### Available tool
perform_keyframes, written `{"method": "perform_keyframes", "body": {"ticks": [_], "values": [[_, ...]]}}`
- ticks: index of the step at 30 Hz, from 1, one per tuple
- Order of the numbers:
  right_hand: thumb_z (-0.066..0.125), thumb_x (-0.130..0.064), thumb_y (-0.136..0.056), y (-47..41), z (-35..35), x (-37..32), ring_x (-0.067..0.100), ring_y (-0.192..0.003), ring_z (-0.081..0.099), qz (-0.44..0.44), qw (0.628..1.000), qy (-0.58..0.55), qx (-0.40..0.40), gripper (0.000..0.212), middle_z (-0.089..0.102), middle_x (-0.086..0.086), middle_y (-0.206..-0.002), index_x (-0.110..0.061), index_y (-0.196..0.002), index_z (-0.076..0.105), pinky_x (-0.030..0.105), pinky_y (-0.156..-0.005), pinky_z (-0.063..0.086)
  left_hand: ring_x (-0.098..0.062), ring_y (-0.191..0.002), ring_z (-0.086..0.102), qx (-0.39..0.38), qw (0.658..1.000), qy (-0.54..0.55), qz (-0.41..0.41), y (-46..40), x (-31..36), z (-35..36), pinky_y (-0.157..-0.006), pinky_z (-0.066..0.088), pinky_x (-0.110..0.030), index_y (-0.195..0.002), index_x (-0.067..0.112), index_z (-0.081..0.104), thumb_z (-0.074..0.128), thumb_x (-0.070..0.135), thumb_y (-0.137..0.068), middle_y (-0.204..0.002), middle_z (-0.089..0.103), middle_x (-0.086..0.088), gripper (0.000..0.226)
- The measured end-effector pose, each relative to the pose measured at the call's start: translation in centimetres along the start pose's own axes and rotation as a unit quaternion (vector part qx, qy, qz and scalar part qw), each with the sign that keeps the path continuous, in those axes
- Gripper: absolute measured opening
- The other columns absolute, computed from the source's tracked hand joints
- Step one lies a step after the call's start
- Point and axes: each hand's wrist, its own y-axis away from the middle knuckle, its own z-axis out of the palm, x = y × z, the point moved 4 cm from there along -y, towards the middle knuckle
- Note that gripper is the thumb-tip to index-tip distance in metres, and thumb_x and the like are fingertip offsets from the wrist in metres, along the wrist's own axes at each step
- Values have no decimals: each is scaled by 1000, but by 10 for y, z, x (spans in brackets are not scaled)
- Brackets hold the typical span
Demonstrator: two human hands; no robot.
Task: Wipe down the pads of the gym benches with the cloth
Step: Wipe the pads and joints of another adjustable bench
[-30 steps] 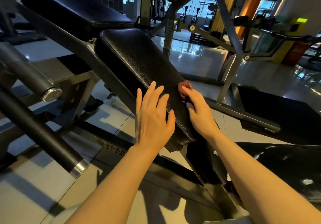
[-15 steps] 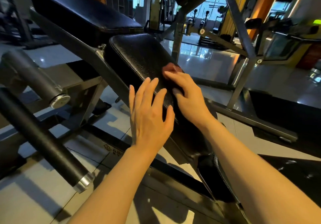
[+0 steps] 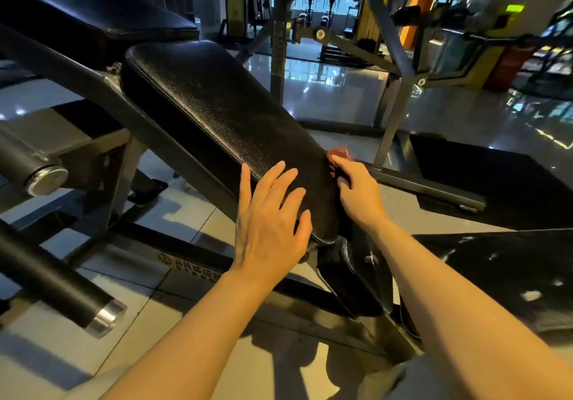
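Two hands worked one pad. We laid our left hand [image 3: 269,223] flat on the lower end of the slanted black bench pad [image 3: 217,111], fingers straight and spread, holding nothing; we judged it was there to steady us and the pad while the other hand rubbed. Our right hand [image 3: 356,195] sat at the pad's right edge with its fingers bent over the reddish cloth [image 3: 338,154], pressing it against the side of the padding. Only a small wad of the cloth showed past the fingertips, so how much of it was bunched under the palm we could not tell.

We kept the cloth on the edge because the side seam was the strip a flat pass over the top would miss. The pad tilted up and away from us toward the darker upper pad [image 3: 93,12], so the lower end was the part nearest our reach.

Below our left palm the pad ended just above a smaller seat pad [image 3: 338,263]. To our left, two roller bars with metal end caps [image 3: 107,316] jutted out over the tiled floor [image 3: 173,213].
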Motion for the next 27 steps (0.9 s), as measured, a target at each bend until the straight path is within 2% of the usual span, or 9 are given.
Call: {"method": "perform_keyframes", "body": {"ticks": [4,6,9,12,14,15,18,21,27], "values": [[45,-4,-98,41,-7,-2,16,-137,36,9,1000,2,-1,49,42,1,-149,-23,-144,44,16,-106,21,-23,-133,41,-40,999,11,15,11,17,7,-119,6,-52,-106,7,70,70,22,-79,-126,60,-10,30],[46,-4,-98,63,-13,0,14,-138,36,7,1000,-3,-25,51,42,-1,-149,-26,-144,43,23,-111,25,-22,-131,41,-63,997,17,28,17,29,13,-119,5,-52,-102,8,70,74,22,-75,-124,62,-9,30],[49,-2,-96,89,-31,1,12,-131,44,-10,998,-22,-59,51,50,-3,-142,-27,-141,48,22,-106,32,-21,-125,47,-100,993,13,66,31,46,23,-119,12,-51,-102,11,70,76,23,-74,-120,64,-7,32],[48,-3,-97,100,-56,12,11,-129,46,64,990,-106,69,47,52,-4,-139,-24,-139,50,20,-103,38,-21,-112,54,-98,989,19,112,48,56,28,-111,29,-43,-103,9,71,75,19,-74,-113,67,-6,31],[48,-6,-98,107,-68,29,15,-131,46,144,964,-133,180,45,52,-2,-140,-23,-139,50,32,-110,39,-23,-104,60,-81,990,40,109,57,59,31,-100,38,-36,-106,7,71,72,14,-77,-109,68,-6,29],[49,-7,-98,111,-70,32,15,-131,46,162,959,-124,198,45,52,-1,-140,-22,-140,50,34,-112,36,-23,-101,62,-77,991,52,100,61,59,32,-94,41,-34,-108,7,70,70,13,-79,-109,69,-6,29],[51,-9,-98,121,-51,21,12,-131,44,107,985,-80,113,45,51,-3,-141,-24,-140,48,20,-104,30,-23,-98,67,-96,991,59,71,71,59,39,-86,50,-34,-113,5,69,75,10,-78,-111,69,-9,36],[56,-5,-94,137,-19,10,14,-132,44,42,998,-33,25,48,51,-1,-141,-22,-139,50,19,-104,28,-25,-101,68,-134,987,57,60,79,60,41,-84,54,-34,-118,2,66,81,10,-71,-114,69,-13,50],[58,-2,-91,150,-33,54,20,-128,49,184,983,16,19,52,53,3,-140,-23,-138,52,26,-104,37,-27,-101,69,-130,987,91,35,80,60,42,-81,54,-36,-117,2,67,81,4,-71,-114,69,-14,48]]}}
